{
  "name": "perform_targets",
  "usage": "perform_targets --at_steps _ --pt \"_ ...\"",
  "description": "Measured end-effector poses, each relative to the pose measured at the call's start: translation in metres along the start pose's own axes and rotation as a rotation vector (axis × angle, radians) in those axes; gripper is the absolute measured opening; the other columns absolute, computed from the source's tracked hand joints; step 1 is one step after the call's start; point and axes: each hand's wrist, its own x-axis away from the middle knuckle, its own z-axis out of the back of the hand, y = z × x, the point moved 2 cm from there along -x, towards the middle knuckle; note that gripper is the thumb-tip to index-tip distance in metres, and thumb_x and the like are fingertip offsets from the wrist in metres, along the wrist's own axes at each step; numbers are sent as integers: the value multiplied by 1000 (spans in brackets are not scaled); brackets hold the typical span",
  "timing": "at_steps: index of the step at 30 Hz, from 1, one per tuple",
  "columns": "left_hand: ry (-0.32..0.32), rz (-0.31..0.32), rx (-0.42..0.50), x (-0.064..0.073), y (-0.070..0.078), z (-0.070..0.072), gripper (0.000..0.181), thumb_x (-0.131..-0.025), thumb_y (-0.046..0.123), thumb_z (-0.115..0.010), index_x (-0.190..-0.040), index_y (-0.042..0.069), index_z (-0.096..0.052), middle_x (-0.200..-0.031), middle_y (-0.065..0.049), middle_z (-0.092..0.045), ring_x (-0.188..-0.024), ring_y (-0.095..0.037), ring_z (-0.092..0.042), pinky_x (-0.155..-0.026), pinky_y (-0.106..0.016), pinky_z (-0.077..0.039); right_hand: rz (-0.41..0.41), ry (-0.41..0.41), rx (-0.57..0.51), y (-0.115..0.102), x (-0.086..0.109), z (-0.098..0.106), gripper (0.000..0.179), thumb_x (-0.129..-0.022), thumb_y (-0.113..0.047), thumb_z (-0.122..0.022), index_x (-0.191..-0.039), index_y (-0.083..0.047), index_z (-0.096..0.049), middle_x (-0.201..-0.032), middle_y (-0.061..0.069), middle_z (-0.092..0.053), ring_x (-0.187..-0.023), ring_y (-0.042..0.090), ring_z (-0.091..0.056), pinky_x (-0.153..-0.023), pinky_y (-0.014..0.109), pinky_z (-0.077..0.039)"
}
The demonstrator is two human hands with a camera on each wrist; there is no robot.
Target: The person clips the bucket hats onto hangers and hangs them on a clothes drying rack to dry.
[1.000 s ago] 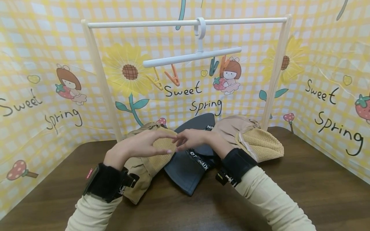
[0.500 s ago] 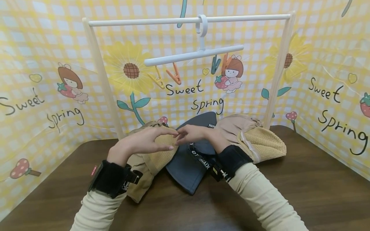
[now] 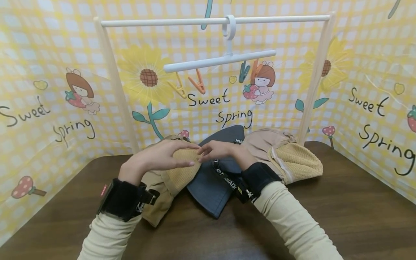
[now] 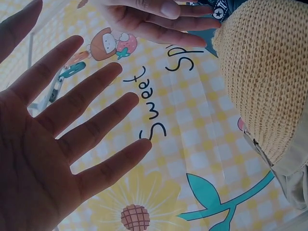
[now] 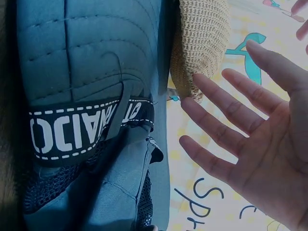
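My left hand [image 3: 159, 155] hovers with spread fingers above a khaki hat with a straw-weave crown [image 3: 182, 173], holding nothing. Facing it, my right hand [image 3: 219, 148] hangs over a dark grey-blue hat [image 3: 208, 195] that has a black lettered band. In the head view the fingertips of both hands almost meet; whether they touch I cannot tell. The left wrist view shows the left palm [image 4: 57, 139] bare, with the straw crown [image 4: 264, 72] apart from it. Bare too is the right palm [image 5: 260, 144], beside the dark hat [image 5: 91, 57] in the right wrist view.
A beige hat with straw weave [image 3: 295, 162] lies at the right on the brown table [image 3: 344, 216]. Behind the hats stands a wooden rack [image 3: 112, 79]. From its bar hangs a white hanger [image 3: 201, 64] with several clips, including a green one [image 3: 243, 72]. Patterned cloth encloses the table.
The head view has shifted slightly, so the rack and hats sit a little farther right. Both hands keep nearly the same pose, and the right forearm has moved slightly left.
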Motion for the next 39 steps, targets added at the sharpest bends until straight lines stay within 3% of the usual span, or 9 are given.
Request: perform_targets --at_steps 6,17,22,31,39 --pt "3 5 13 0 0 1 53 -98 37 -58 -144 11 -49 -143 -14 -49 -130 -37 -44 -102 -55 -37 -4 -10 23 1 -4 0 48 -99 -28 -57 -140 -4 -51 -130 14 -58 -118 25 -56 -96 34 -45" --pt "2 -10 7 1 2 0 51 -99 35 -58 -143 12 -50 -142 -13 -50 -127 -35 -48 -100 -54 -39 -14 -20 63 5 -12 -2 43 -99 -24 -57 -136 -1 -54 -129 13 -60 -117 23 -56 -96 31 -44" --pt "10 -16 6 2 3 1 50 -98 34 -59 -143 11 -50 -142 -14 -50 -128 -36 -46 -101 -54 -38 8 18 31 9 -15 -6 42 -99 -23 -57 -136 -2 -55 -132 14 -57 -118 24 -55 -94 31 -45" --pt "4 -15 14 1 2 1 50 -98 32 -59 -143 12 -50 -141 -14 -51 -128 -36 -47 -100 -53 -39 3 108 -7 14 -21 -14 32 -99 -17 -57 -127 -1 -61 -121 15 -62 -102 26 -62 -82 31 -49" --pt "0 -24 9 1 0 0 49 -99 33 -58 -143 13 -51 -140 -14 -52 -114 -30 -58 -94 -50 -43 -25 177 -77 12 -21 -17 29 -99 -13 -56 -124 1 -61 -116 16 -63 -94 30 -63 -78 31 -50"
